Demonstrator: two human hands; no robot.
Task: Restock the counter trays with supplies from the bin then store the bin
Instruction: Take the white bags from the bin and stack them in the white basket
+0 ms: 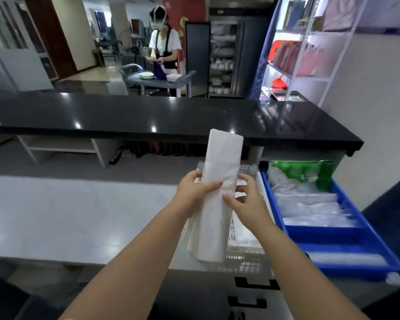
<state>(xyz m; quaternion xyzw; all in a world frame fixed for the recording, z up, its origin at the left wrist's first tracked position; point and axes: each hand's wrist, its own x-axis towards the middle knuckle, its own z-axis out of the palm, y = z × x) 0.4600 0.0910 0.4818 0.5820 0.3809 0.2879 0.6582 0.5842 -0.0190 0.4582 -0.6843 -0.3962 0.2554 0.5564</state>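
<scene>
Both hands [194, 188] on bag bundle [219, 181]

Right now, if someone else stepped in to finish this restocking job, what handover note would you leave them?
Left hand: gripping the white bundle of folded plastic bags around its banded middle.
Right hand: fingers on the same bundle's right side, at the band.
The bundle is held upright over the white perforated plastic basket, which sits on the grey counter.
The blue plastic tray beside the basket, on its right, already holds clear packets and a green-printed pack.
Done: blue tray looks partly stocked.
Left: place this bundle, finish the rest, store the bin. I cannot tell which container is the bin.
</scene>
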